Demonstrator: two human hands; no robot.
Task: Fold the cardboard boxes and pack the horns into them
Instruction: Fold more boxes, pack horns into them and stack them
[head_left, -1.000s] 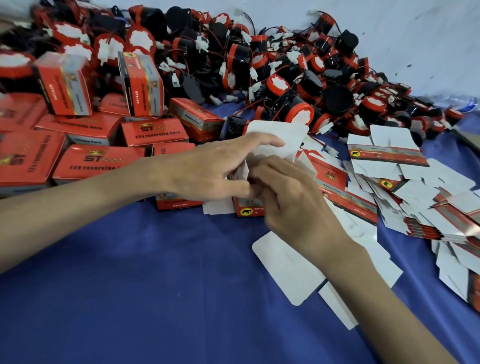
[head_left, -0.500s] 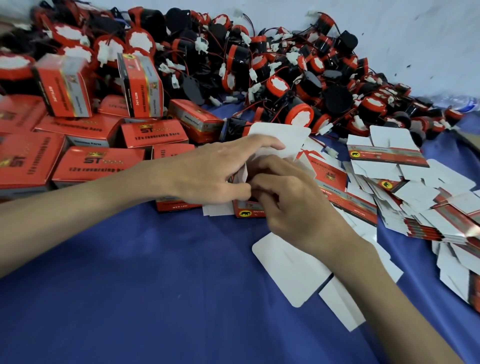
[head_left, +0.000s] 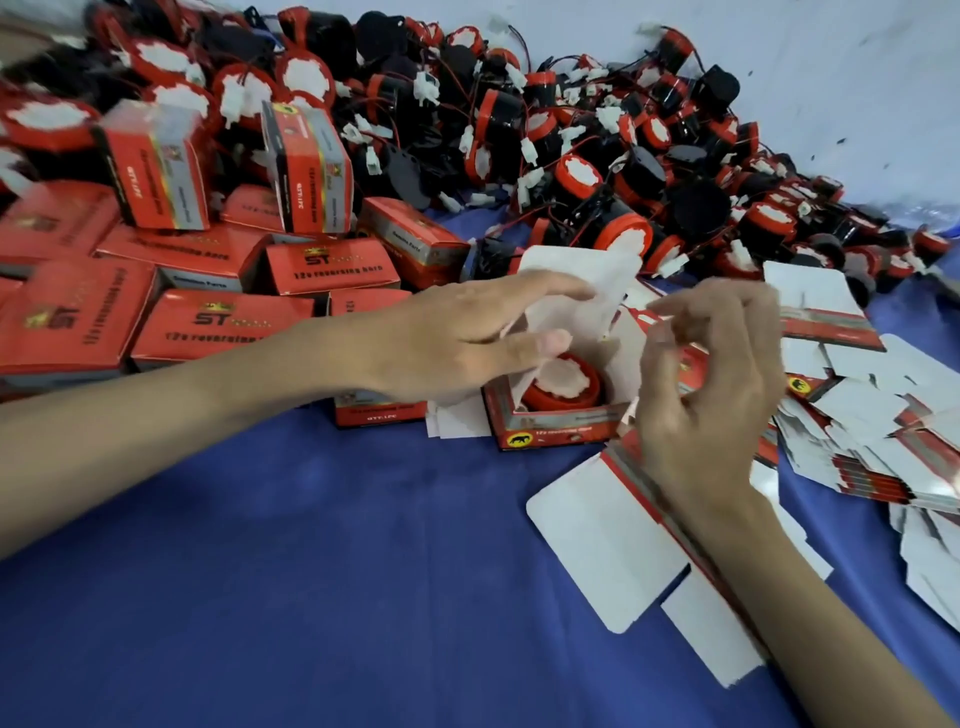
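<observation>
Now the right hand (head_left: 711, 395) is lifting clear of the open box (head_left: 550, 423), where half a second ago it was pressed down into the mouth beside the left. With it gone, the horn (head_left: 561, 387) is showing inside: a round red rim with a pale centre, sitting low between the box walls. That suggests the horn is seated and the closing of the flaps is the step coming up.

The right hand is hovering just right of the open box, blurred, fingers loosely curled toward the thumb; whether it is pinching anything I cannot tell. The left hand (head_left: 467, 338) is lying at the left wall of the open box, fingers nearly straight, holding back the tall white lid flap (head_left: 582, 280) that is standing up behind the horn.

The box is thin glossy card, red outside with a grey band and a yellow badge, matt white inside. Behind the open box, loose horns (head_left: 623, 156) are heaping up, black plastic cylinders with red rings, thin wires and white plugs. Left of it, closed boxes (head_left: 208, 322) are stacking as crisp blocks. Right of it, flat blanks (head_left: 872, 431) are fanning out, limp and round-cornered, on soft blue cloth (head_left: 311, 597).
</observation>
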